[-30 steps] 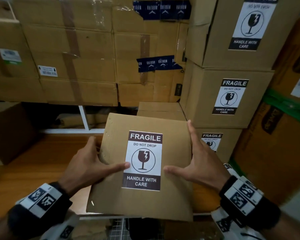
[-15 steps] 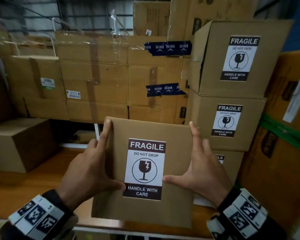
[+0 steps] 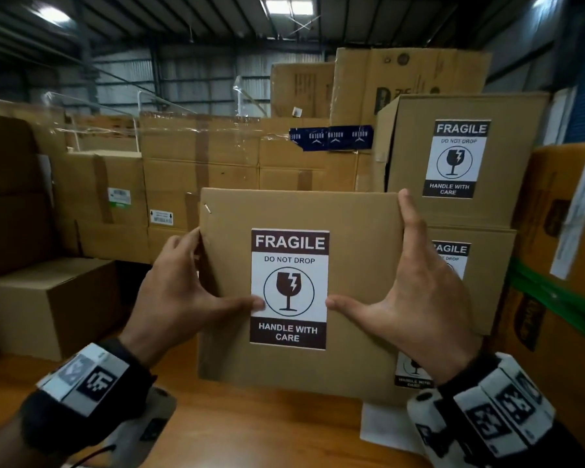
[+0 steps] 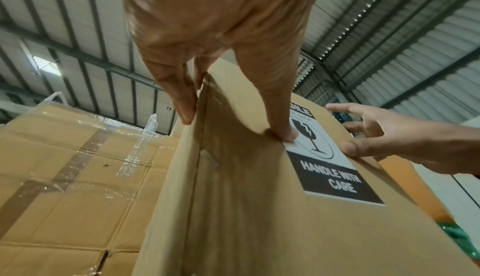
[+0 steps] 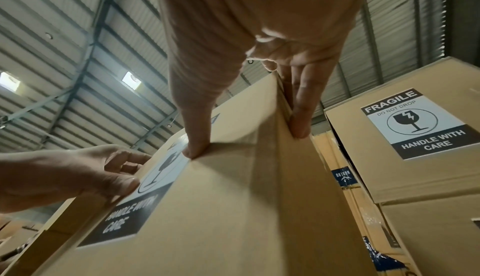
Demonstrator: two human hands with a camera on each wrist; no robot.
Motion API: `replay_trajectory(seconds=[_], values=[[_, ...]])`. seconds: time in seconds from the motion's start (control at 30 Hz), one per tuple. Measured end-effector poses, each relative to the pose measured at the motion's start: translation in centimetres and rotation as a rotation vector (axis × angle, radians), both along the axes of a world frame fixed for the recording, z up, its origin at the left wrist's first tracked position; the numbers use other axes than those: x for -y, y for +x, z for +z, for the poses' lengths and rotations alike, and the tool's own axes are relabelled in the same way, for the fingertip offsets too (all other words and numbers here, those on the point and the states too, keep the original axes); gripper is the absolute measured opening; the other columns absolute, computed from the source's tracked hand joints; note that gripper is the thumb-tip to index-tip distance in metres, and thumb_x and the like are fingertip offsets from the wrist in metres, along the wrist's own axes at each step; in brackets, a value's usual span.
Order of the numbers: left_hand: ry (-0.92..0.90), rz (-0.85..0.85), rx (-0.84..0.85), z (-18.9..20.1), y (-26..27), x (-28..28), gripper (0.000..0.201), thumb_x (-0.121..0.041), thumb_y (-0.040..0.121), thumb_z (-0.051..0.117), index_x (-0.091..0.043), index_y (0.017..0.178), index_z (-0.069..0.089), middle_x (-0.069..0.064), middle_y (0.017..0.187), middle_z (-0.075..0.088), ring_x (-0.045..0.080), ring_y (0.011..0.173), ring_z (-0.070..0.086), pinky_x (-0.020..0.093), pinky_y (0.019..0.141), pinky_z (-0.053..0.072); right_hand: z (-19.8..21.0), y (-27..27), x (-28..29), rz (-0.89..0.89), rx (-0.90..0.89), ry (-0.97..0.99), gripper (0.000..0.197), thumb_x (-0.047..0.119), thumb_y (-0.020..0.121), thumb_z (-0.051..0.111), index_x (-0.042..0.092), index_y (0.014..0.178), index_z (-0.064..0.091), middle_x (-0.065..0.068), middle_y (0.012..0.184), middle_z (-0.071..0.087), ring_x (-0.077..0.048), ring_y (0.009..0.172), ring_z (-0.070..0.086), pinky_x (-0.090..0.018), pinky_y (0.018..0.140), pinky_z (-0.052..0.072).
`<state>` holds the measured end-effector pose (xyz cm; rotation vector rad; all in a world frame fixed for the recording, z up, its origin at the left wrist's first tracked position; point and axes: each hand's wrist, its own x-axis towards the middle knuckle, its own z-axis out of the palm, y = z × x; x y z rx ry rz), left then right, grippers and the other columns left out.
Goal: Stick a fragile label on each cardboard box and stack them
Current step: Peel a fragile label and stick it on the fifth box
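Box: cardboard box (image 3: 352, 265) held up at 12 o'clock, clear of the wooden table (image 3: 250, 434).
Label: fragile label (image 3: 289, 288) stuck flat on its near face.
Grip: left hand (image 3: 179, 292) and right hand (image 3: 416, 298) clamp opposite sides, thumbs on the face.
Handling: seemingly light, walls stiff but dentable; grip the side edges.
Stack: labelled stack (image 3: 463, 184) at 2 o'clock.

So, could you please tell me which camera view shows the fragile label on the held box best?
The head view: the fragile label faces it squarely, all text readable. The left wrist view shows it slanted, its top cut off by a thumb; the right wrist view shows it foreshortened, partly hidden.
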<state>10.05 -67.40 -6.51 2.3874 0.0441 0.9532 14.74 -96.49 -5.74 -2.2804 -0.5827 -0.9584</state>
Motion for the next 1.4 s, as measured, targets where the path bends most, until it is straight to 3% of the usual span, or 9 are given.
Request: replay_trajectory(seconds=[0.13,0.3,0.4,0.47,0.6,0.8,1.03,1.13,1.4], values=[[-0.123,-0.072,0.080,-0.2,2.0,0.1,0.141,-0.068,0.037,0.089,-0.027,0.159,0.030,-0.002,0.146,0.046,0.013,0.124,0.048,0.045,0.099,0.054,0.3,1.6,0.1,-0.026,0.038,0.031,0.157,0.080,0.050,0.082,0.030,0.164,-0.013,-0.010,0.154,0.051,-0.032,0.119,0.065,-0.038,0.092,0.055],[-0.284,-0.275,0.137,0.5,5.5,-0.3,0.132,-0.046,0.051,0.095,-0.041,0.159,0.020,-0.027,0.138,0.051,-0.005,0.122,0.053,0.034,0.099,0.054,-0.1,4.8,-1.9,-0.050,0.022,0.146,0.150,0.064,0.058,0.091,0.018,0.166,-0.001,-0.009,0.158,0.047,-0.027,0.132,0.057,-0.025,0.096,0.040],[-0.334,-0.295,0.156,0.9,8.4,-1.2,0.131,-0.041,0.053,0.096,-0.042,0.160,0.019,-0.010,0.149,0.052,0.014,0.136,0.053,0.054,0.102,0.055,-0.1,7.4,-3.5,-0.077,0.020,0.186,0.143,0.058,0.061,0.093,0.016,0.166,0.005,-0.007,0.164,0.038,-0.025,0.141,0.048,-0.024,0.100,0.036],[-0.353,-0.310,0.150,1.0,10.7,-2.1,0.134,-0.043,0.052,0.095,-0.042,0.160,0.017,-0.007,0.152,0.050,0.016,0.139,0.049,0.058,0.104,0.052,0.1,9.2,-4.5,-0.103,0.019,0.211,0.139,0.053,0.064,0.095,0.017,0.166,0.007,-0.006,0.165,0.036,-0.027,0.143,0.046,-0.028,0.104,0.039],[-0.371,-0.296,0.143,0.8,15.4,-3.0,0.135,-0.049,0.046,0.094,-0.036,0.159,0.022,-0.004,0.149,0.053,0.013,0.134,0.050,0.053,0.108,0.050,0.3,13.3,-6.0,-0.137,0.032,0.242,0.137,0.045,0.066,0.096,0.018,0.166,0.007,-0.007,0.166,0.033,-0.028,0.147,0.042,-0.035,0.110,0.040],[-0.437,-0.313,0.117,-1.4,22.6,-3.2,0.115,-0.028,0.055,0.100,-0.025,0.150,0.035,-0.002,0.138,0.060,0.015,0.121,0.058,0.051,0.102,0.056,-0.9,19.2,-7.1,-0.243,-0.005,0.244,0.137,0.042,0.067,0.097,0.022,0.166,0.004,-0.007,0.165,0.035,-0.030,0.145,0.043,-0.042,0.109,0.045],[-0.393,-0.330,0.045,-4.7,29.1,-4.3,0.126,-0.058,0.043,0.096,-0.031,0.150,0.033,-0.001,0.138,0.064,0.018,0.121,0.064,0.050,0.101,0.057,-4.1,23.9,-8.0,-0.341,-0.033,0.242,0.137,0.039,0.068,0.096,0.017,0.166,0.002,-0.013,0.166,0.031,-0.033,0.149,0.037,-0.043,0.114,0.043],[-0.359,-0.335,-0.002,-6.2,30.3,-4.6,0.124,-0.051,0.048,0.097,-0.030,0.151,0.032,0.001,0.140,0.063,0.020,0.124,0.063,0.051,0.103,0.056,-6.1,24.8,-8.1,-0.370,-0.085,0.231,0.137,0.042,0.071,0.094,0.016,0.166,-0.001,-0.012,0.168,0.025,-0.033,0.151,0.033,-0.045,0.116,0.042],[-0.279,-0.323,-0.059,-9.1,30.7,-4.7,0.106,-0.035,0.068,0.096,-0.026,0.152,0.031,0.005,0.142,0.062,0.024,0.124,0.063,0.050,0.103,0.055,-10.2,24.6,-8.9,-0.436,-0.162,0.220,0.129,0.051,0.079,0.085,0.020,0.166,-0.006,-0.010,0.165,0.026,-0.029,0.143,0.044,-0.037,0.100,0.050]])
